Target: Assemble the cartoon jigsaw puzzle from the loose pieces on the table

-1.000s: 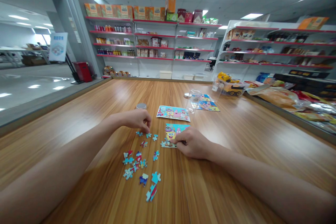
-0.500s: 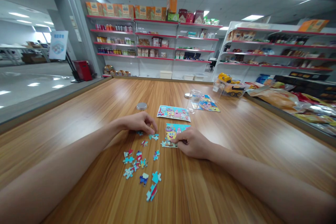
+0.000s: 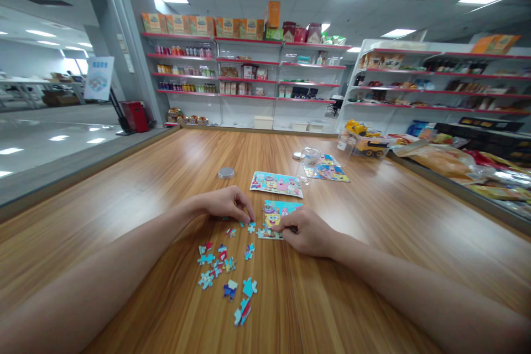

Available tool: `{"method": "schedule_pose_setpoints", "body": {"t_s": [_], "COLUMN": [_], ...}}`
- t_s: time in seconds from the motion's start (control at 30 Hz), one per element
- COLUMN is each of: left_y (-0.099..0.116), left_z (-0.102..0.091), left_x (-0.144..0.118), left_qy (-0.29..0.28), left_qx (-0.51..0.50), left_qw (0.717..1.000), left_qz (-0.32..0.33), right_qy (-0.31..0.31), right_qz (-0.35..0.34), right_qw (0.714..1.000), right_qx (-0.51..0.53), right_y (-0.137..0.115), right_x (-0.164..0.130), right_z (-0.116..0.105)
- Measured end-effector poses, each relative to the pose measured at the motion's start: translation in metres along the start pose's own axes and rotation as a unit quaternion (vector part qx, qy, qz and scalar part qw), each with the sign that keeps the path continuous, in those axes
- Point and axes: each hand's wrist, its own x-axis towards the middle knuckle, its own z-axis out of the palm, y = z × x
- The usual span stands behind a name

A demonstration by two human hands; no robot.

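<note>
On the wooden table (image 3: 373, 243) lies a partly built cartoon jigsaw (image 3: 279, 211). My right hand (image 3: 305, 230) rests on its lower right edge with the fingers pressing down on it. My left hand (image 3: 229, 203) is just left of the jigsaw, its fingertips on a small blue puzzle piece (image 3: 250, 227) on the table. Several loose pieces (image 3: 222, 265) are scattered in front of my left hand, closer to me.
A finished jigsaw (image 3: 276, 183) lies behind, another one (image 3: 327, 168) further right under a clear jar (image 3: 309, 159). A metal lid (image 3: 226, 173) sits at the left. A yellow toy truck (image 3: 365, 141) and snack bags (image 3: 448, 160) are at the right. Shop shelves stand behind.
My left hand has slid to the right with a blue piece under its fingertips, closer to the partly built jigsaw. My right hand has stayed on the jigsaw.
</note>
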Motion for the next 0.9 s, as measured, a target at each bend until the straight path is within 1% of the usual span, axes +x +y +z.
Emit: {"method": "schedule_pose_setpoints", "body": {"t_s": [0.27,0.4,0.53,0.7,0.9], "left_y": [-0.001,0.0,0.005,0.01,0.008], "left_z": [0.004,0.002,0.001,0.001,-0.002], "left_x": [0.001,0.0,-0.003,-0.003,-0.003], "left_qy": [-0.005,-0.019,-0.038,-0.04,-0.035], "left_qx": [-0.026,-0.014,0.005,0.024,0.026], "left_qw": [1.0,1.0,0.999,0.999,0.999], "left_qz": [0.016,0.019,0.021,0.009,-0.004], "right_qy": [0.004,0.004,0.008,0.006,0.011], "right_qz": [0.002,0.006,0.011,0.017,0.013], "right_qw": [1.0,1.0,1.0,1.0,1.0], "right_qx": [0.01,0.009,0.003,0.005,0.006], "right_y": [0.0,0.0,0.0,-0.001,0.001], "right_x": [0.0,0.0,0.001,0.001,0.0], "right_z": [0.0,0.001,0.001,0.001,0.002]}}
